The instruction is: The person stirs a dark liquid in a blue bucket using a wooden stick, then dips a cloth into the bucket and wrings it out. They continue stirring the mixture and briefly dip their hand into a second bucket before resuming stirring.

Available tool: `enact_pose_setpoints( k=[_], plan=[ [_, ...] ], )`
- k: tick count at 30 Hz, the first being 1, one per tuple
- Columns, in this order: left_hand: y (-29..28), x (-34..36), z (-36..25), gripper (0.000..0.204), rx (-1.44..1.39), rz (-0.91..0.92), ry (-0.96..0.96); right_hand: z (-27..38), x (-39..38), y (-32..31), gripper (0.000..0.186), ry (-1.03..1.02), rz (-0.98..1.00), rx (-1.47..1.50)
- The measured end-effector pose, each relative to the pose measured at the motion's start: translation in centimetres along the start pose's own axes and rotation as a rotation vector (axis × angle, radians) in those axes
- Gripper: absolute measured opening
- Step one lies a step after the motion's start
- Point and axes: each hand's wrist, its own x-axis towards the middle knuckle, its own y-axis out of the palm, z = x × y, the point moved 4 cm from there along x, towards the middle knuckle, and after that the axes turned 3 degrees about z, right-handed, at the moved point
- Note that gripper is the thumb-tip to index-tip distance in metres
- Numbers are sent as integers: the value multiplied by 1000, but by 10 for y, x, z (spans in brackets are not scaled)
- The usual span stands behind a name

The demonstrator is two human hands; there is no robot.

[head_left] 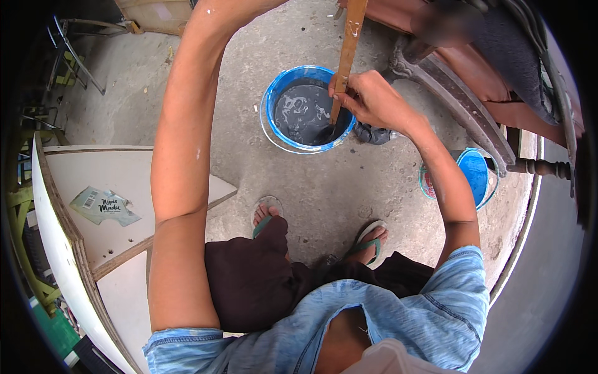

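Note:
A blue bucket (272, 93) stands on the concrete in front of me, holding dark grey liquid (299, 112) with pale streaks on its surface. My right hand (377, 103) pinches a flat wooden stick (350, 43) between thumb and fingers at the bucket's right side. The stick's lower end dips into the liquid, and its upper end runs out past the top edge of the picture. My left forearm stretches up to the top edge, where the hand itself is cut off, so what it holds is hidden.
A smaller blue pail (473, 177) stands to the right. Carved wooden furniture (461, 103) leans at the upper right. Dark crumpled material (372, 134) lies beside the bucket. At left is a white board (124, 168) bearing a torn pale green wrapper (103, 206). My sandalled feet are below the bucket.

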Motion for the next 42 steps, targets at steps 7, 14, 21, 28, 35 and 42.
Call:
enact_pose_setpoints(
  k=[7,14,21,28,35,42],
  plan=[
    [10,4,-3,16,-117,157,75,-11,30,10,15,-70,-337,1],
    [11,-1,4,16,-108,110,-1,21,15,34,12,-54,23,165],
    [-1,4,6,14,-4,-32,20,-10,9,-9,12,1,-126,-40],
    [16,3,-2,14,-56,144,56,-3,32,33,12,-95,-275,157],
    [-4,-3,13,12,-36,-11,-19,11,4,8,10,57,113,65],
    [5,3,8,11,-125,-15,125,-17,26,2,15,-89,-301,-33]
  ],
)
